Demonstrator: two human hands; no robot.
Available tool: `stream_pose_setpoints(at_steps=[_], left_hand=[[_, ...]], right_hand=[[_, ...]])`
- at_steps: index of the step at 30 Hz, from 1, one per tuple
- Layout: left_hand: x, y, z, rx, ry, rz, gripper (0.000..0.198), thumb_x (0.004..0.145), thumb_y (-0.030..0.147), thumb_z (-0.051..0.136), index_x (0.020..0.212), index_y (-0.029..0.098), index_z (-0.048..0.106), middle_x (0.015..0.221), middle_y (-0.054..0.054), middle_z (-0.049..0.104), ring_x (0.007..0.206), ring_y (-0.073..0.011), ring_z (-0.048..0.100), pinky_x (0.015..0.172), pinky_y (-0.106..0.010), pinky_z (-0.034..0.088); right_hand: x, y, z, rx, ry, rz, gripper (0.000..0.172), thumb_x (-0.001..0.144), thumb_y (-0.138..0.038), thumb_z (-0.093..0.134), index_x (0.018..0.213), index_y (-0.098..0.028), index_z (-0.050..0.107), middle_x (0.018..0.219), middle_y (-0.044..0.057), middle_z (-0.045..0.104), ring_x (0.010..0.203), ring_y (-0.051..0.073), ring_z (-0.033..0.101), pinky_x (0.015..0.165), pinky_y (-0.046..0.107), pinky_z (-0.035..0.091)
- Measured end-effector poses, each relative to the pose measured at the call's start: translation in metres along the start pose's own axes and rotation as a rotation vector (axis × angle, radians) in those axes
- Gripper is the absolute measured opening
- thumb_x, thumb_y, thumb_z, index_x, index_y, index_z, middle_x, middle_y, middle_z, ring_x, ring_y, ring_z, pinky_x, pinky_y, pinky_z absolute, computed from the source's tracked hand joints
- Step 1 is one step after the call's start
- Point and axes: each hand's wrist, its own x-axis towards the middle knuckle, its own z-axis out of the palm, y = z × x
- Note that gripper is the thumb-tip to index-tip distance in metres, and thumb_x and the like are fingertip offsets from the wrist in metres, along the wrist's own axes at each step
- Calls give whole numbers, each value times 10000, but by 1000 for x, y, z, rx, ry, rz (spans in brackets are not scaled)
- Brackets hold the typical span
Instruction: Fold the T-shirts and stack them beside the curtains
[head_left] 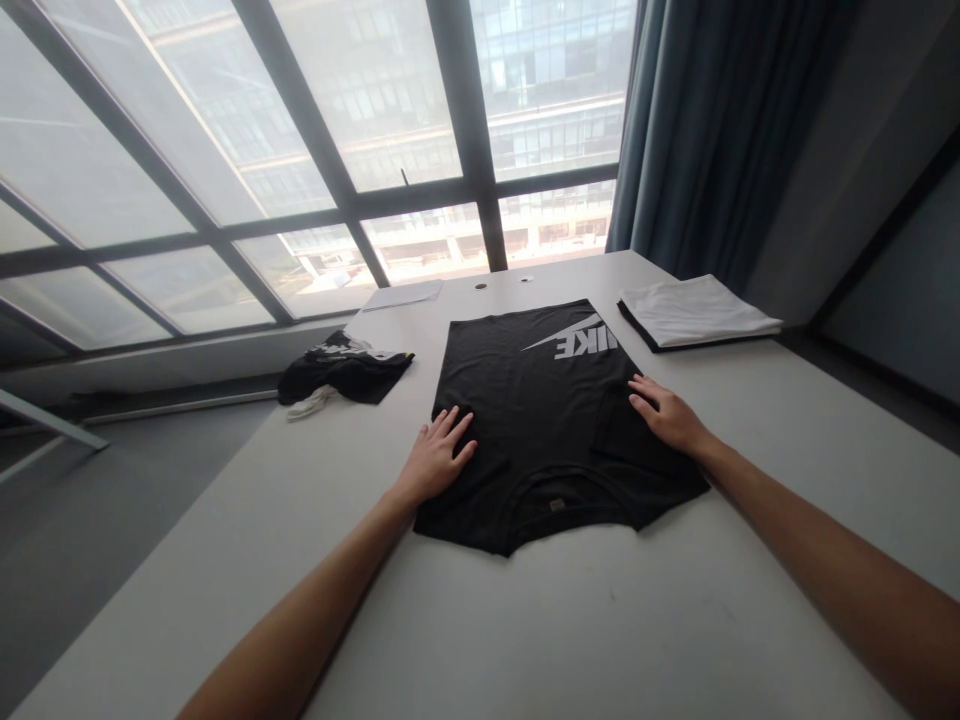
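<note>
bright windows (367, 90) backed the white worktop (795, 470), where a black t-shirt (532, 400) lay flat, its neckline (566, 470) on the near side. left hand (440, 458) and right hand (667, 415) rested at opposite edges, each grip wide and pinching nothing, probably to steady the spread cloth.

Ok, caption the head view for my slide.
Left hand and right hand touch a black T-shirt laid flat on a white table, between crumpled clothes and a folded stack.

A black T-shirt (517, 405) is laid flat on the tabletop (570, 630), its neckline (559, 490) turned toward the near edge; a pale NIKE print (581, 343) is seen upside down toward the far edge.
</note>
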Motion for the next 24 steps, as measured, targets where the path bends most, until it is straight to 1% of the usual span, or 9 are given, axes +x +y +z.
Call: stream_pose_setpoints(at_steps=[8,14,18,24], left_hand=[[1,-1,0,8,-11,-5,615,1012,565,379,1563,292,374,1660,-61,249,1539,-310,180,1216,-568,189],[1,-2,2,7,-2,3,612,1014,560,380,1565,294,369,1660,-59,250,1538,-315,185,1211,-573,198],[1,-2,1,17,-9,2,611,1017,561,375,1567,297,363,1661,-60,249,1538,-313,185,1209,-577,202],[1,3,-4,48,-41,-18,606,1026,536,375,1569,268,360,1665,-73,230,1539,-315,175,1206,-579,209]], right_hand=[[0,0,-1,8,-5,3,511,957,-449,475,1328,-147,654,1494,144,521,1420,283,449,1202,477,334],[0,-1,-1,7,-10,4,482,957,-448,485,1326,-192,659,1489,114,534,1421,284,448,1204,489,330],[0,0,0,5,-6,-2,499,958,-453,485,1318,-157,663,1485,143,534,1420,287,448,1206,471,330],[1,6,3,11,8,-23,486,951,-446,494,1304,-163,672,1475,144,542,1412,301,458,1196,502,343]])
